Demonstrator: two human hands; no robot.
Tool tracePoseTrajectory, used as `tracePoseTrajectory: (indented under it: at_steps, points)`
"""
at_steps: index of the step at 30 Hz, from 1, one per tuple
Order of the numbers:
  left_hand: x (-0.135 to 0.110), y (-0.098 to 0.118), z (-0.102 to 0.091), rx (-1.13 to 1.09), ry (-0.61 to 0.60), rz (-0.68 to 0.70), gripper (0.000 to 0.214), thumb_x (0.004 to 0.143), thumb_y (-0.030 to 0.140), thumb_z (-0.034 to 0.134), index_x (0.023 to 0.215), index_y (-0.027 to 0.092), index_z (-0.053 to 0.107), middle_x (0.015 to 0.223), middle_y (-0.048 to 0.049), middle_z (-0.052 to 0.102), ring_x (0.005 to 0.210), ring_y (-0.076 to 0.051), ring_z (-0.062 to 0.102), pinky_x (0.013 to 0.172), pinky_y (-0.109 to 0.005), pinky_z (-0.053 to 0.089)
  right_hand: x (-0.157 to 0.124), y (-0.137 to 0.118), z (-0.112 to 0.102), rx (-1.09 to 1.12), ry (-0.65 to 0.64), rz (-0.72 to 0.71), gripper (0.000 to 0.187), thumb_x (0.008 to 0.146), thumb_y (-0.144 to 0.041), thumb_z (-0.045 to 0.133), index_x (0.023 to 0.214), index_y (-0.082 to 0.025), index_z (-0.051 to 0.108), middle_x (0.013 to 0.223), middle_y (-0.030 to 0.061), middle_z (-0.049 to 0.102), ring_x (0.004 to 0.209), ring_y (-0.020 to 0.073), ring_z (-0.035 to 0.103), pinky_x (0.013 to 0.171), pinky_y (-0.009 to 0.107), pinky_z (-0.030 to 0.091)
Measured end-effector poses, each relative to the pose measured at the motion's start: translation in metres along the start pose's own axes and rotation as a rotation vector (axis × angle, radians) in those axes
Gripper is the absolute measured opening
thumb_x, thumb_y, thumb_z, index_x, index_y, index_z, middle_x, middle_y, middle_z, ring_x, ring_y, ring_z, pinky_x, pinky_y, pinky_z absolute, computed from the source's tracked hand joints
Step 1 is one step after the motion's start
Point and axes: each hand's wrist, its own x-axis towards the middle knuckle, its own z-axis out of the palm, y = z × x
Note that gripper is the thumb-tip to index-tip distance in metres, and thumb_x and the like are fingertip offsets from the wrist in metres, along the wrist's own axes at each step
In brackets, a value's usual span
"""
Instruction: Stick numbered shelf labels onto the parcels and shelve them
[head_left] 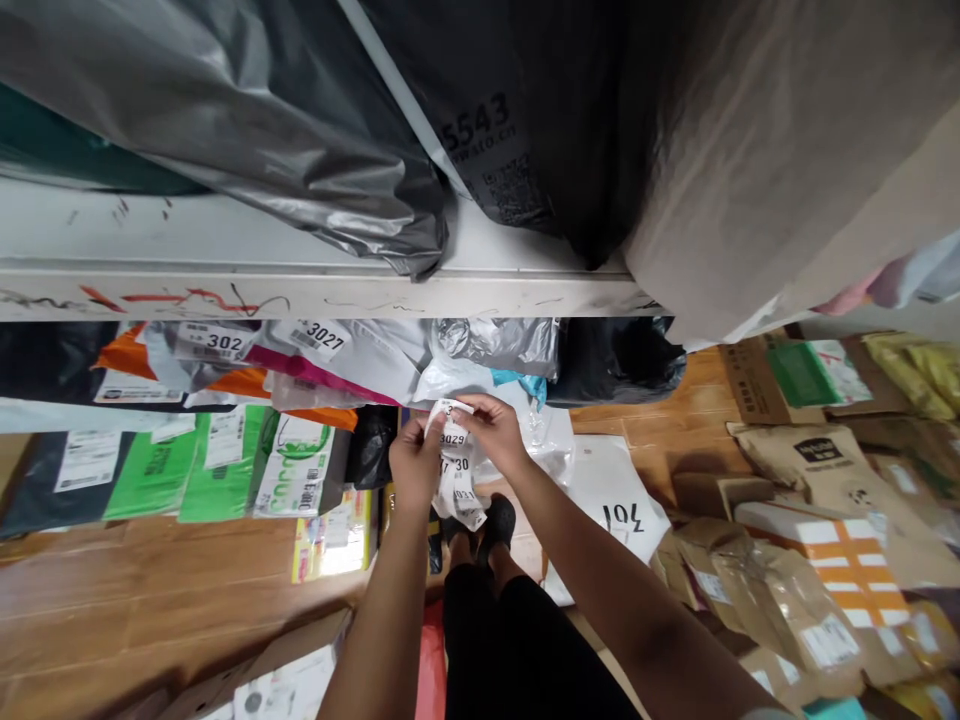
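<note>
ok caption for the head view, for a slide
Both hands, left and right, hold a numbered label strip below a parcel shelf.

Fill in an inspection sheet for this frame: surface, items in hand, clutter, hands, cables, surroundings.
Surface: wooden floor, partly covered with parcels.
Items in hand: strip of numbered labels, held up in front of the shelf, hanging down.
Clutter: green mailers at left; brown paper packages at right; white bag marked 701.
Hands: left hand and right hand both pinch the label strip.
Cables: nothing seen.
Surroundings: white shelf edge overhead carrying grey plastic bags; tagged parcels beneath.
</note>
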Motion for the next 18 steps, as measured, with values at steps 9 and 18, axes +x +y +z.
tracePoseTrajectory:
  at_steps: [9,18]
  points:
    - [0.031,0.015,0.023,0.128,0.162,0.135,0.037,0.083,0.048,0.058,0.071,0.014,0.067,0.058,0.0024,0.056,0.057,-0.011,0.047,0.057,-0.021,0.039,0.032,-0.001,0.018,-0.196,0.282,-0.255,0.021,0.078,-0.039,0.067,0.081,-0.019,0.073,0.082,0.003,0.066,0.073,0.0145,0.058,0.069,0.026,0.046]
    - [-0.016,0.024,-0.002,0.418,0.188,0.017,0.041,0.079,0.053,0.062,0.059,0.017,0.056,0.046,0.0055,0.041,0.048,-0.01,0.037,0.048,-0.02,0.03,0.05,0.013,0.015,-0.535,0.329,-0.14,0.028,0.074,-0.043,0.07,0.087,-0.018,0.071,0.074,0.0044,0.066,0.07,0.0182,0.057,0.071,0.031,0.048]
